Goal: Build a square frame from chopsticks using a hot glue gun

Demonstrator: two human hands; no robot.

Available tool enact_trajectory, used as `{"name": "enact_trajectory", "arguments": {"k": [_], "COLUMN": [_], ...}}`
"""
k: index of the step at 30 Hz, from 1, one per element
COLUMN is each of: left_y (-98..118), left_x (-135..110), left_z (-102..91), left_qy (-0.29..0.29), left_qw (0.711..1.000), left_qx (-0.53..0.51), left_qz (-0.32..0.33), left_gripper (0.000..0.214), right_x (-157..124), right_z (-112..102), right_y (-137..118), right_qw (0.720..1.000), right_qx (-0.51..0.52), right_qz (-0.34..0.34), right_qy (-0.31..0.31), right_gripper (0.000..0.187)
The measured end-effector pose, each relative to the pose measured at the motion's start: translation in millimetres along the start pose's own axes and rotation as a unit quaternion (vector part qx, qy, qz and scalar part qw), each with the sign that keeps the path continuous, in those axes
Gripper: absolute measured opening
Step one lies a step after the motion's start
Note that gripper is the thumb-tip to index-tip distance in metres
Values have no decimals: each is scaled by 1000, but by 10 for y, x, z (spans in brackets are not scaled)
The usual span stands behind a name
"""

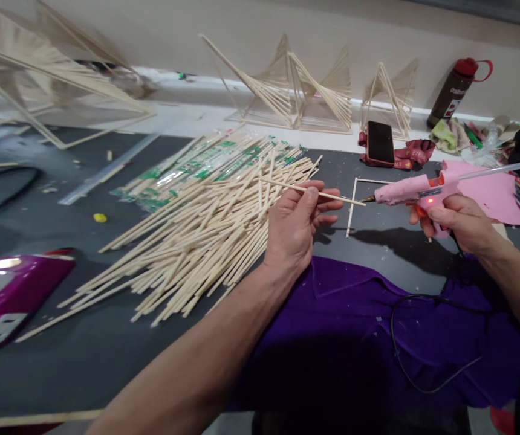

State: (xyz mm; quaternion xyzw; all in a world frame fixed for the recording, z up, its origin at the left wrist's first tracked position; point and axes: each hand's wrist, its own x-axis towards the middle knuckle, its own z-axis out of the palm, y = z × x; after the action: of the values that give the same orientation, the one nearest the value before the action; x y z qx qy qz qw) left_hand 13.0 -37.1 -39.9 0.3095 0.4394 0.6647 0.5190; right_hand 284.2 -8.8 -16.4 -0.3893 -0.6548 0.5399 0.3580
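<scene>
My left hand (297,225) pinches a thin bamboo stick (287,185) between thumb and fingers, holding it level above the dark table. My right hand (457,220) is wrapped round the grip of a pink hot glue gun (412,190) with its red light on. The gun's nozzle touches the right tip of the stick. Under the nozzle lie two sticks joined as a corner (353,205). A big heap of loose bamboo sticks (187,241) lies left of my left hand.
Stick sculptures (305,90) stand along the back wall, a larger one (37,78) at far left. A phone (380,142), a red bottle (457,90), pink paper (496,193), purple cloth (378,326) with the gun's cord (405,368), and a magenta object (6,296) surround me.
</scene>
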Motion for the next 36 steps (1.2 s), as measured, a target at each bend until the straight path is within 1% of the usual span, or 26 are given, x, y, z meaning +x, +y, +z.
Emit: {"name": "enact_trajectory", "arguments": {"k": [6,12,16,20,26,31,36], "left_y": [2,11,5,-12,-23,-12,1], "left_x": [18,24,29,36,41,38,35], "left_z": [-5,0,-8,-26,-33,-20,-10], "left_qy": [13,19,16,9,8,10,22], "left_qw": [1000,1000,1000,1000,1000,1000,1000], "left_qx": [-2,-6,-4,0,-1,-17,0], "left_qz": [6,9,10,15,20,19,14], "left_gripper": [4,7,7,8,9,7,7], "right_x": [12,23,20,20,25,26,20], "right_z": [12,17,13,13,18,12,18], "right_y": [-19,4,39,56,52,78,73], "right_qw": [1000,999,998,999,999,999,998], "right_qx": [-21,-37,-37,-36,-44,-50,-52], "right_qz": [4,17,23,15,8,-1,-8], "right_qy": [10,19,33,29,25,21,18], "right_gripper": [36,36,41,47,49,45,43]}}
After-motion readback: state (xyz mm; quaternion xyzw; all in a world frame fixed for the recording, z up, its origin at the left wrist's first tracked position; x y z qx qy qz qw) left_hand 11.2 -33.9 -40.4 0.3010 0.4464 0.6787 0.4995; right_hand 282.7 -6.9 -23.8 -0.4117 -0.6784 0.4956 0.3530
